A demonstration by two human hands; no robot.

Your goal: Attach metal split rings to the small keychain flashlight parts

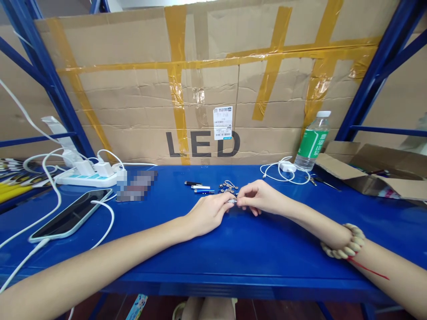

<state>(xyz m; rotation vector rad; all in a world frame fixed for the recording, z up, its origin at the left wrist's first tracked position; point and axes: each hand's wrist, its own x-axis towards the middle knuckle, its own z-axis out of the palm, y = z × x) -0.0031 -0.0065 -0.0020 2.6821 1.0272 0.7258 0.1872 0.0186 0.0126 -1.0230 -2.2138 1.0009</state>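
My left hand [210,213] is closed, its thumb and fingers pinching a small silver-white tube [231,201] just above the blue tabletop. At the tube's right end, the fingertips of my right hand [256,198] are pinched together; whatever they grip there is too small to make out. Just behind my left hand lie three slim pen-like tubes: a black one [193,183], a silver one [200,187] and a blue one [204,191]. Beside them is a loose cluster of small round metallic pieces [227,186], partly hidden by my hands.
A white power strip [86,178] with plugs and cables and a phone [71,215] are on the left. At the right stand a green-labelled water bottle [312,142], a coiled white cable [283,171] and an open cardboard box [370,173]. A large carton [140,111] walls the back.
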